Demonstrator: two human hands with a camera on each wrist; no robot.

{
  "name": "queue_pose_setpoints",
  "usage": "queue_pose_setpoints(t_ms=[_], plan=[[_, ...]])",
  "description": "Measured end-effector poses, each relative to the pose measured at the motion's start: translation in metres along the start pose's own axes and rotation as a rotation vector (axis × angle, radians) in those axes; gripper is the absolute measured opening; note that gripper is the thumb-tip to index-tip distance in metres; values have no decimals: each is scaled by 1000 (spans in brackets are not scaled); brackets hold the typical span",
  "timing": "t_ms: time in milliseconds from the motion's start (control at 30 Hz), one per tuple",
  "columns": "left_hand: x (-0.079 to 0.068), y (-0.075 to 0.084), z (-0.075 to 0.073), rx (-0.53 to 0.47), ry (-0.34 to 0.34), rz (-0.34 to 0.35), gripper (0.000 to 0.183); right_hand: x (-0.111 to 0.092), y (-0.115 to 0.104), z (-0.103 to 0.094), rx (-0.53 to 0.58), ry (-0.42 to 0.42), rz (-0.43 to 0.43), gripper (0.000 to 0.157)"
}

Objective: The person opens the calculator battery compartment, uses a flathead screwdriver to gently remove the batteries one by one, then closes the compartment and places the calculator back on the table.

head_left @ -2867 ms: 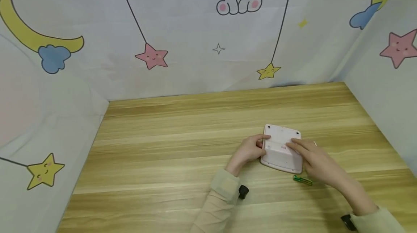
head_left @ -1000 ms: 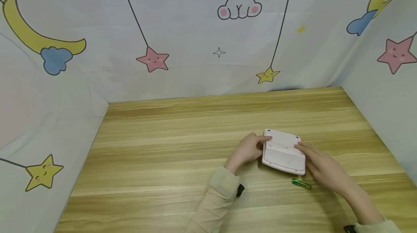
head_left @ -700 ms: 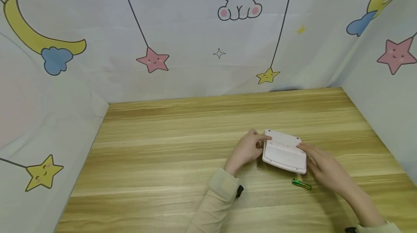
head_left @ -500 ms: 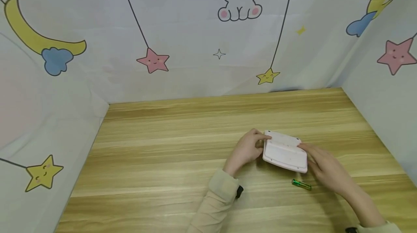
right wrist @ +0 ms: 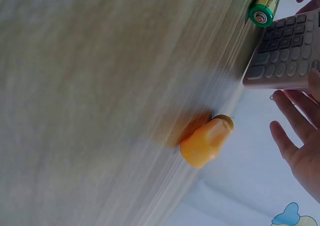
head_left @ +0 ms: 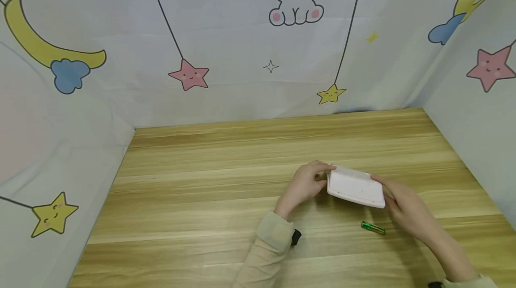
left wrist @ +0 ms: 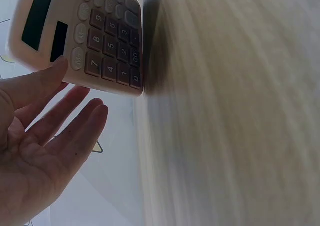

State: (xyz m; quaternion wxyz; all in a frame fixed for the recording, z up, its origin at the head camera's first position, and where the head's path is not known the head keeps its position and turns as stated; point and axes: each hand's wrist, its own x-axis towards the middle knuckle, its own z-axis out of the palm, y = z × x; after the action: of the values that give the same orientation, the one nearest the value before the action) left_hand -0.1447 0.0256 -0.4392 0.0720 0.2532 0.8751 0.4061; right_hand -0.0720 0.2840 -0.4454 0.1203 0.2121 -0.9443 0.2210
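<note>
A pale pink calculator [head_left: 356, 190] is tilted up off the table, its back toward the head camera. Its number keys and dark display show in the left wrist view, on the face of the calculator [left wrist: 107, 41] turned away from the head. My left hand [head_left: 303, 186] pinches one side edge, with the thumb on the key side. On the opposite edge, my right hand [head_left: 407, 209] grips with thumb and fingers. A green battery [head_left: 373, 227] lies on the table in front of the calculator, near the right hand.
In the right wrist view, an orange rounded object [right wrist: 206, 142] with a brownish end sits on the wooden table [head_left: 201, 198]. White cloth walls [head_left: 234, 46] printed with stars and moons rise along the back and both sides.
The calculator has gone from lying nearly flat, back up, to a steeper tilt with its near edge raised. Both hands have kept hold of its sides; the battery stays put.
</note>
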Motion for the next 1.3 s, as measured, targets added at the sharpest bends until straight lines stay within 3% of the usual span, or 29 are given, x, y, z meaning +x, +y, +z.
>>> queue_pose_setpoints(t_ms=[333,533,933,1300], plan=[[0,2,1,-108,36,4,38,-1,-2,-3,18,33,35,59],[-1,3,-1,-121,51,14,36,-2,-4,-4,66,48,57,56],[-1,1,-2,-171,62,26,34,2,-3,-1,155,166,58,45],[0,-1,-3,-270,51,42,36,8,-4,-3,259,168,121,37]])
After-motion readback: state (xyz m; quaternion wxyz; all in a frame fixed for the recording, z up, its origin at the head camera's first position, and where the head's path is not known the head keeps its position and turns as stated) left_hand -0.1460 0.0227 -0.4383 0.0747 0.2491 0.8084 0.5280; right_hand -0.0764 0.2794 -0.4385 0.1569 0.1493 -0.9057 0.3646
